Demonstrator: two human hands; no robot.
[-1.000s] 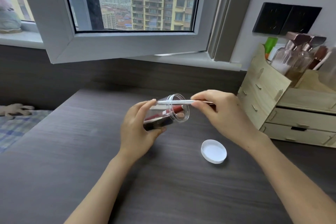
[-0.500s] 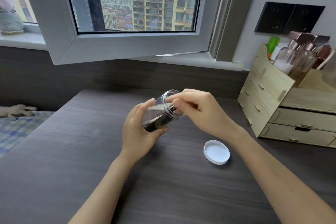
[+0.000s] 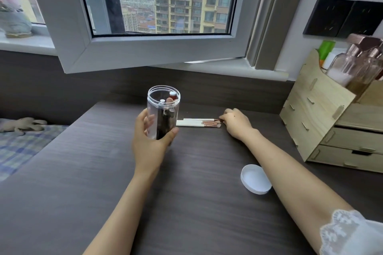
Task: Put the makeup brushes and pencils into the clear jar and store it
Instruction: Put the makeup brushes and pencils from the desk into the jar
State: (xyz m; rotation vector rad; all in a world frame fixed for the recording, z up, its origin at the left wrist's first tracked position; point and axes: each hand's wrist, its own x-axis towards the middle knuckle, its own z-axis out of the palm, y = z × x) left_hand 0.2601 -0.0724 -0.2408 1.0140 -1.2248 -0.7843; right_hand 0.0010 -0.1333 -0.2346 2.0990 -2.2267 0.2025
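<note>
My left hand grips the clear jar upright above the dark desk; several pencils, dark, silver and red-tipped, stand inside it. A small bundle of white-handled makeup brushes with rose-gold ferrules lies on the desk just right of the jar. My right hand rests on the desk at the bristle end of the brushes, fingers curled and touching their tips. The jar's white lid lies upside down on the desk near my right forearm.
A wooden drawer organiser with bottles on top stands at the right edge of the desk. An open window sash juts over the desk's back. A bed with a checked cover lies to the left.
The jar went from tilted sideways to upright in my left hand. My right hand let go of the silver pencil, now in the jar, and moved right to the brushes on the desk.
</note>
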